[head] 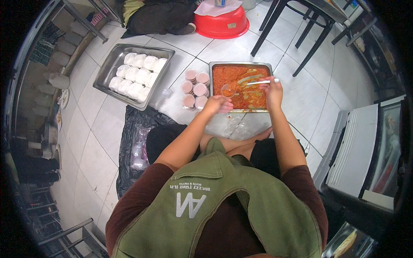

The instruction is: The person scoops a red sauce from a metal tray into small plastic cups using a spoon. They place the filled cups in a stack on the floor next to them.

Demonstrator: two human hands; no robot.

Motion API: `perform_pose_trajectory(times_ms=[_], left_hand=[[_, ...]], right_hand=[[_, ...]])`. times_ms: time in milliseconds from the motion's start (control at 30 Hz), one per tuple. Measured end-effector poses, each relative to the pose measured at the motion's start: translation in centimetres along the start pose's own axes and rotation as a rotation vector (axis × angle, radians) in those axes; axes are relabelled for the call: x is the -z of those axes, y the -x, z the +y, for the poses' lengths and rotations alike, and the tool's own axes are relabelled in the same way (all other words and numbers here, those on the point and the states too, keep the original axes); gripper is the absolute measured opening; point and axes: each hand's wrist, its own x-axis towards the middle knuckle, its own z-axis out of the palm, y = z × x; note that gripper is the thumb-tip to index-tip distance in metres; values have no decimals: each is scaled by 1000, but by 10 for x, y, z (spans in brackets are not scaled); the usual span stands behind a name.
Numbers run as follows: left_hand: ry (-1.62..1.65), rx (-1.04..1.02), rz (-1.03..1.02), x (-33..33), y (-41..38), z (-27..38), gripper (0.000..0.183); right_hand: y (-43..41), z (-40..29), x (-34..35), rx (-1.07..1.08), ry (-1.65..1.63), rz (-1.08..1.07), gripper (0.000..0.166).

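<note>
A square metal tray (271, 69) of red-orange chunky sauce lies on the floor in front of me. My left hand (221, 104) holds a small clear plastic cup (228, 91) over the tray's left part; some of the sauce shows through or in it, which I cannot tell. My right hand (272, 90) grips a spoon (261, 82) with a pale handle, its tip pointing left over the sauce. Left of the tray stand several stacks of small round tubs (200, 89) with pinkish tops. Farther left, a deep metal pan (105, 69) holds rows of white wrapped bundles (131, 74).
Beneath my left side a black plastic sheet (124, 164) bears a clear bag of cups (140, 151). An upturned red basin (222, 24) stands beyond the tray, near another person's dark-clothed leg (158, 16). Black stool legs (269, 29) rise at the upper right; a white appliance (353, 150) is at right.
</note>
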Motion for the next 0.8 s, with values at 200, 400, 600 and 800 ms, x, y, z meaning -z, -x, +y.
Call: perform_pose_trajectory(times_ms=[200, 400, 600, 800], left_hand=[[12, -32, -17, -8, 11, 10, 26], [62, -42, -40, -5, 11, 12, 26], [65, -71, -68, -9, 13, 19, 26], [56, -74, -52, -10, 15, 20, 27]], right_hand=[[29, -26, -34, 357, 427, -283, 21], [50, -50, -46, 523, 701, -460, 18], [50, -47, -45, 562, 590, -389, 14], [52, -51, -48, 572, 590, -377, 14]])
